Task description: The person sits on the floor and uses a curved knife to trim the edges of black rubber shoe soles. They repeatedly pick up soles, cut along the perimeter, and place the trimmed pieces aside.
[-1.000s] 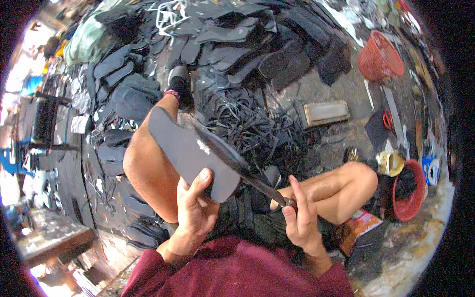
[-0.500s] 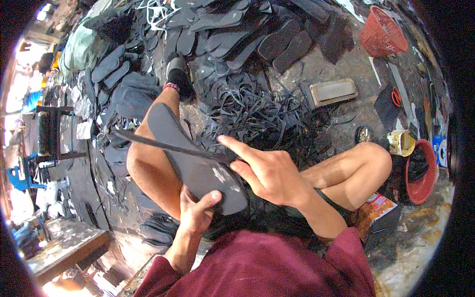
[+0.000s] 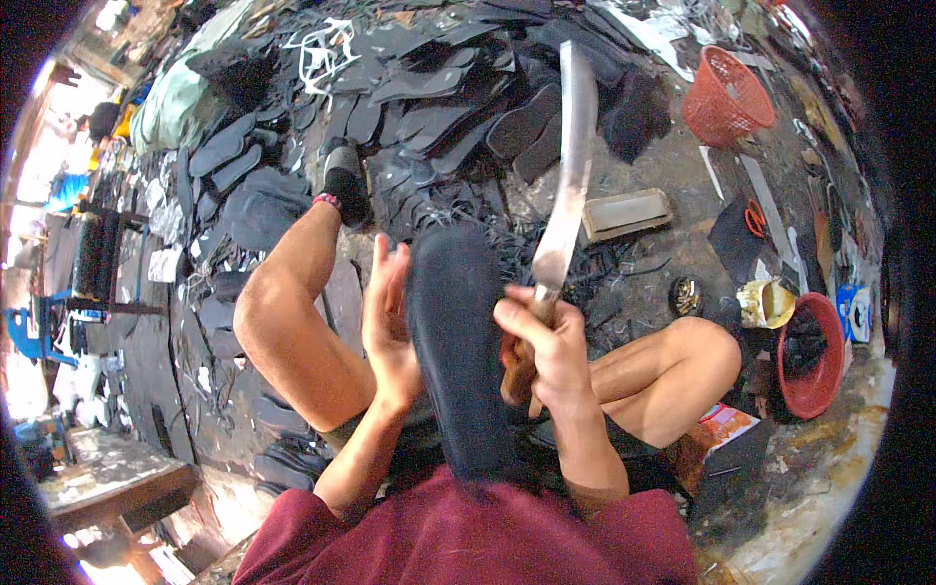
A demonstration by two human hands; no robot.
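Note:
A long dark shoe sole (image 3: 453,341) stands lengthwise in front of my chest, between my two hands. My left hand (image 3: 390,331) lies along its left edge with fingers stretched up and apart; the thumb is hidden. On the other side, my right hand (image 3: 551,356) is closed round the wooden handle of a knife (image 3: 567,185). Its long, slightly curved steel blade points up and away from me. My right fingers are close to the sole's right edge; whether they touch it I cannot tell.
Many dark soles (image 3: 419,83) and thin offcuts cover the floor ahead. A whetstone-like block (image 3: 626,214) lies right of the blade. Farther right are a red basket (image 3: 726,97), orange-handled scissors (image 3: 754,219), a yellowish tin (image 3: 765,304) and a red tub (image 3: 814,356). A wooden bench (image 3: 127,492) stands left.
The sole has turned from lying slanted to standing lengthwise, its dark face showing. My left hand has shifted from its lower end to its side. The knife blade now points upward from my right hand.

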